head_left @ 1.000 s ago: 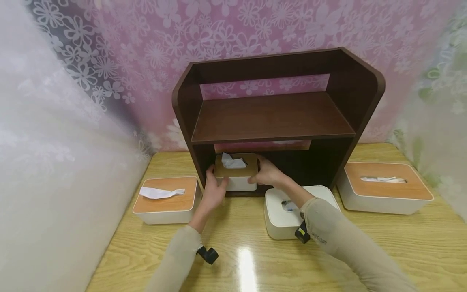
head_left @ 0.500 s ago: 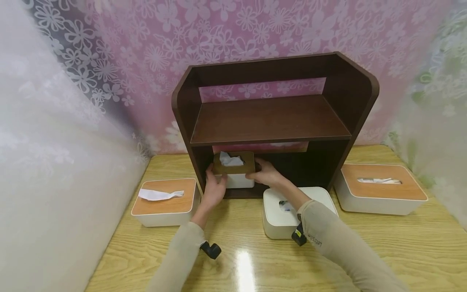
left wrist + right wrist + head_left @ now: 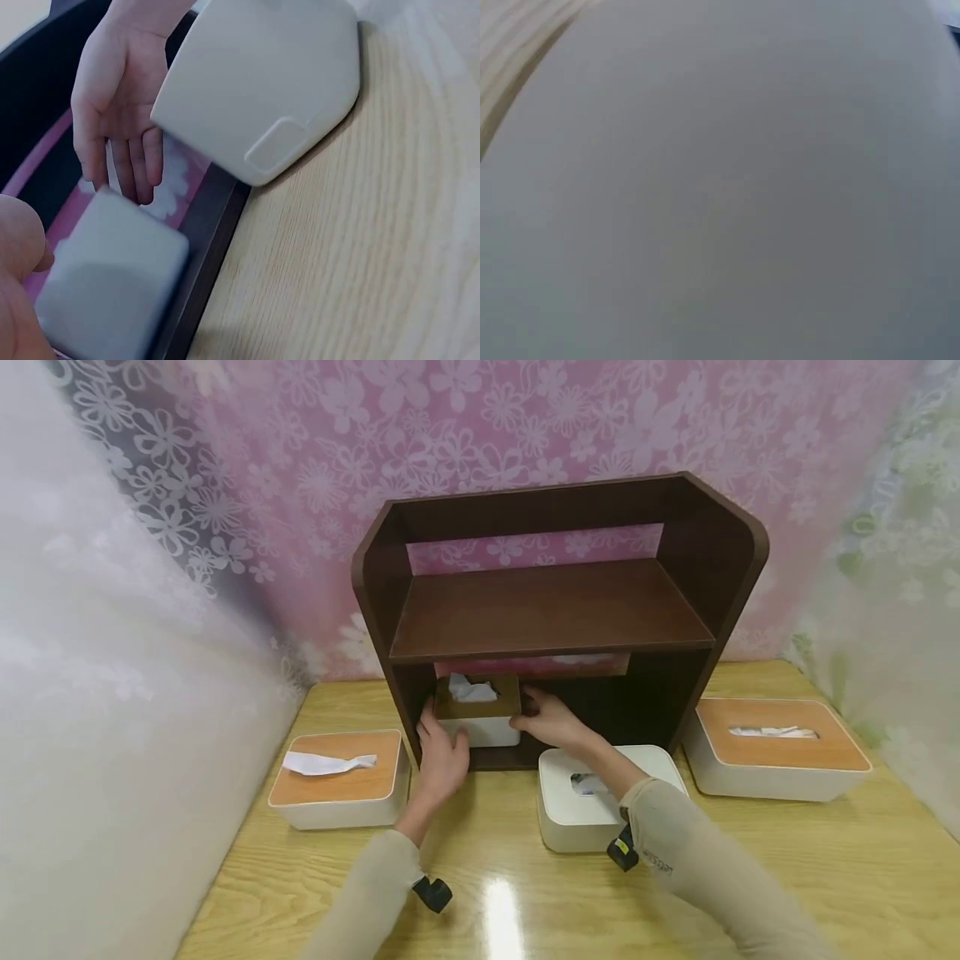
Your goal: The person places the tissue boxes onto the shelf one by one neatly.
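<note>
In the head view, a tissue box (image 3: 482, 732) with a brown lid and white body sits at the left end of the shelf unit's lower compartment. A white tissue (image 3: 471, 690) sticks out of its top. My left hand (image 3: 442, 756) lies along the box's left side, thumb near the front. At the right side is my right hand (image 3: 555, 720), with its thumb by the front corner. In the left wrist view, the right hand (image 3: 124, 112) has fairly straight fingers beside the box (image 3: 112, 277). A pale surface fills most of the right wrist view; neither hand shows there.
A dark brown shelf unit (image 3: 551, 606) stands on the wooden table (image 3: 465, 860). An all-white tissue box (image 3: 570, 810) sits before it, under my right forearm. Wood-topped tissue boxes stand left (image 3: 337, 785) and right (image 3: 780, 752). Patterned curtains hang around the table.
The view has shifted slightly. The brown-lidded box stays at the compartment's left end, perhaps settled slightly. My right fingers look a little looser at its side.
</note>
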The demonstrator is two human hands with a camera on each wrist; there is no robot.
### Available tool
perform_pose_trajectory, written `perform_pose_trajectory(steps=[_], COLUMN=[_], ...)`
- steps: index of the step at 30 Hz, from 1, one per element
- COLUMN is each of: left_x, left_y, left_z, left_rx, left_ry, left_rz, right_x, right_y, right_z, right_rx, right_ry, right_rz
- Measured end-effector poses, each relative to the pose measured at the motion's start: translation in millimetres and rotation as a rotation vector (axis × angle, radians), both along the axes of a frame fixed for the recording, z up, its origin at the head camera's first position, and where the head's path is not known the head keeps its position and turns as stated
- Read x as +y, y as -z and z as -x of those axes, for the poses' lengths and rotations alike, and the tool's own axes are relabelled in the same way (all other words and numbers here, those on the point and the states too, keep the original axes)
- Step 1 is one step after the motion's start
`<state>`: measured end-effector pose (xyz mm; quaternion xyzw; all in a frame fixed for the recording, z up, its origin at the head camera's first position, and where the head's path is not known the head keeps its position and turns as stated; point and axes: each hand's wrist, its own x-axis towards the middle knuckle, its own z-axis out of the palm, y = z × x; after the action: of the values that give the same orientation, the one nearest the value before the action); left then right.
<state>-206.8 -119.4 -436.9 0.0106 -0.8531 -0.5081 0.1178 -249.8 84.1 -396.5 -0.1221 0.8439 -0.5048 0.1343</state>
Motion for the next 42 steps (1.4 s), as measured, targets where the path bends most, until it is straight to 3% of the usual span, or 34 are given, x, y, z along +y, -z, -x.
perform_pose_trajectory(steps=[12,18,26,31,42], left_x=[12,14,23,25,32], left_y=[-14.4,-25.2,-28.5,-29.0,-31.9], left_z=[-31.2,-46.1,-70.1,-77.2,-84.0], left_rx=[0.101,0.067,0.056,0.005,-0.058], left_ry=[0.089,0.169,0.309,0.363,0.500], left_rz=[0.078,0.038,0.063,0.088,0.076], right_x=[42,60,95,131,172], right_y=[-8.1,-9.8,-11.7,-10.1,-9.2], right_z=[-30.9,-51.9,-87.2,-107.0,-117.0], right_rx=[0.026,0.073,0.210,0.240,0.272], right_ry=[-0.028,0.024,-0.002,-0.030,-0.117], right_rz=[0.058,0.106,0.035,-0.068,-0.278])
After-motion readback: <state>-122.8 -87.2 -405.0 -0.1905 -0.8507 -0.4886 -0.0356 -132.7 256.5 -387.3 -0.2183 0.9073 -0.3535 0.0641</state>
